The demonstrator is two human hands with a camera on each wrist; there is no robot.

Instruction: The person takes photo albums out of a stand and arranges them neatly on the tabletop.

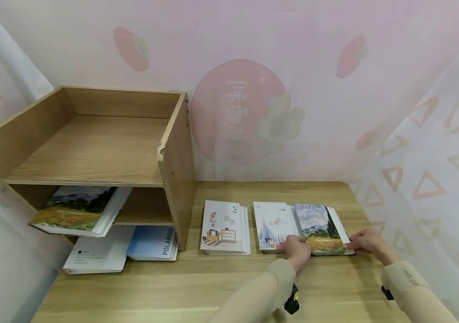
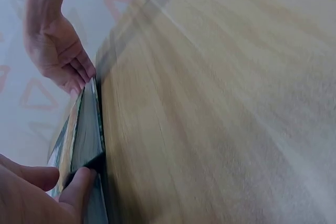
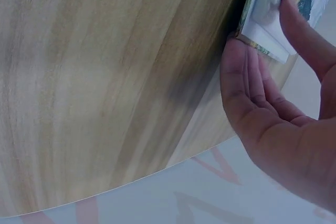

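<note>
A thick book with a painted landscape cover (image 1: 319, 226) lies flat at the right of the wooden table. My right hand (image 1: 368, 243) grips its lower right corner; in the right wrist view the thumb (image 3: 302, 30) is on the cover side and the fingers (image 3: 239, 72) are at the lower edge. At the lower left corner, my left hand (image 1: 297, 251) holds the same book, a finger (image 2: 80, 190) against its front edge. Just left of it lies a white book with a tent picture (image 1: 267, 224), partly behind my left hand.
Another white book (image 1: 221, 226) lies further left. A wooden shelf unit (image 1: 179, 179) stands at the table's left, holding a second landscape book (image 1: 78, 208) that juts out from the middle level. Below are a white book (image 1: 98, 255) and a blue POLAROID book (image 1: 149, 242).
</note>
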